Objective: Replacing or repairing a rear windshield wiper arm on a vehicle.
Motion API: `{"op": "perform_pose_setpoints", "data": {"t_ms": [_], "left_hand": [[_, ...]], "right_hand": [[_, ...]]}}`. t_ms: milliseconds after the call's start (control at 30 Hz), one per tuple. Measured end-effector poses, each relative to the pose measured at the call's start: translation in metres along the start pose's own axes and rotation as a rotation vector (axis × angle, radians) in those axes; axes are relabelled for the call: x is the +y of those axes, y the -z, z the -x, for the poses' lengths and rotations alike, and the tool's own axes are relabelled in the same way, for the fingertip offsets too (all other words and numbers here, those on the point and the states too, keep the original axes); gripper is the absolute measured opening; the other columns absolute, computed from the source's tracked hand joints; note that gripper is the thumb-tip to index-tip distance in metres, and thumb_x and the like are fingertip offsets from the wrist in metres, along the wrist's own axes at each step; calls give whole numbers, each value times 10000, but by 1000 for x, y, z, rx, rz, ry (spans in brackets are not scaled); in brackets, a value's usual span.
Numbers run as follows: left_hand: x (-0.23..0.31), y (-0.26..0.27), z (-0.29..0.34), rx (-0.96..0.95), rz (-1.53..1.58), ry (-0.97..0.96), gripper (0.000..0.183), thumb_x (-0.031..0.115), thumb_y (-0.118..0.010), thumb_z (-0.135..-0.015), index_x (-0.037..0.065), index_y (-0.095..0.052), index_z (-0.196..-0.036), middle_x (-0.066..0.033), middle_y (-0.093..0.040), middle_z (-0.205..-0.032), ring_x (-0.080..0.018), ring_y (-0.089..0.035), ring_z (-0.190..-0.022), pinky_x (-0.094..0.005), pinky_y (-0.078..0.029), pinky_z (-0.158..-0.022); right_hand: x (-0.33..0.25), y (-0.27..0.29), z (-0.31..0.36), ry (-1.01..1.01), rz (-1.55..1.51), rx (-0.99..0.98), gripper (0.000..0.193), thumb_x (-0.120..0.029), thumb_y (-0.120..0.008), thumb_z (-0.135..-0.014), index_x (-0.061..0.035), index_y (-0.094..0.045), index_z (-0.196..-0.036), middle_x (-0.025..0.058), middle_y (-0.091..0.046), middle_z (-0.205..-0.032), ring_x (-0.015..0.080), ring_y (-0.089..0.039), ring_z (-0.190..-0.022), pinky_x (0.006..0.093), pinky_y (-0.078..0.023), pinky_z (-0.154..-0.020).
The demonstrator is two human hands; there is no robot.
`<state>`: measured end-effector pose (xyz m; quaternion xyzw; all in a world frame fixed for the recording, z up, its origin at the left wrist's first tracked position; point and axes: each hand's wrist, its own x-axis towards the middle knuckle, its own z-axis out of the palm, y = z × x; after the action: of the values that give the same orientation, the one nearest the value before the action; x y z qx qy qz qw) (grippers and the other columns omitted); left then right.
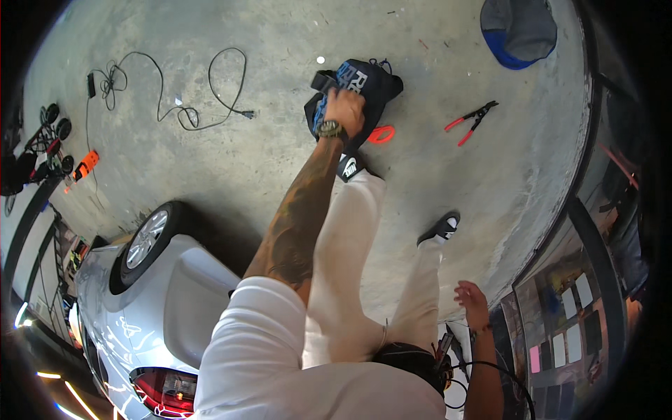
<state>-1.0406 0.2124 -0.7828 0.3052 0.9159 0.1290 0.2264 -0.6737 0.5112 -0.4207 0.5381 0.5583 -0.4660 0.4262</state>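
Observation:
My left hand [346,112] is closed on the black drawstring bag [378,91] on the concrete floor, out in front of my feet. The bag has blue and white lettering, a dark strap at its left and a cord at its far end. What is inside it cannot be seen. Beside its right edge an orange-red looped handle [381,134] shows, partly covered by the bag. My right hand [472,304] hangs low near my right leg, fingers apart and holding nothing. Pliers with red handles [472,124] lie on the floor to the right of the bag.
A black cable [161,91] winds over the floor at the left, near an orange object [85,166]. The silver car [189,301] stands at lower left. Far right lies a grey and blue fabric item [518,35]. Shelving and panels [567,329] line the right side.

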Motion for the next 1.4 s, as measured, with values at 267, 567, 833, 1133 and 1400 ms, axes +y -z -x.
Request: {"op": "perform_pose_setpoints", "data": {"t_ms": [267,567,833,1133,1400], "left_hand": [[46,20,67,-203,251,-149,313,248,-716,-799,71,-654,-1050,-104,-699,-899,-300,-641,-967,-441,-473,-816],[119,57,78,-386,629,208,494,309,-757,-803,37,-566,-1170,-224,-711,-871,-407,-705,-832,-504,-545,-723],[169,-19,171,-666,222,8,491,209,-616,-882,-25,-598,-1313,-285,-421,-1510,-408,-523,-1312,-483,-479,-1028],[62,-13,-3,-8,593,390,349,346,-643,-935,35,-622,-1095,-201,-668,-1105,-370,-670,-1031,-482,-533,-863],[48,-43,-50,-362,434,292,658,590,-696,-870,27,-634,-1204,-205,-670,-1214,-382,-643,-1155,-461,-516,-964]], "right_hand": [[-135,-83,-221,374,583,34,298,-236,-656,-929,-49,-660,-1161,145,-722,-1061,325,-694,-970,396,-541,-859],[-320,-142,-360,766,775,349,569,-275,-588,-978,-133,-423,-1504,182,-469,-1508,366,-497,-1346,444,-426,-1102],[-300,-153,-378,485,629,269,312,-261,-678,-932,-51,-731,-1156,133,-762,-1035,296,-726,-952,385,-548,-868],[-288,-147,-338,567,886,463,249,-323,-697,-904,-121,-753,-1039,111,-752,-987,332,-709,-916,446,-545,-791],[-224,-253,-282,689,719,502,147,-248,-675,-883,-120,-682,-954,73,-709,-1002,326,-703,-878,471,-561,-750]]}}
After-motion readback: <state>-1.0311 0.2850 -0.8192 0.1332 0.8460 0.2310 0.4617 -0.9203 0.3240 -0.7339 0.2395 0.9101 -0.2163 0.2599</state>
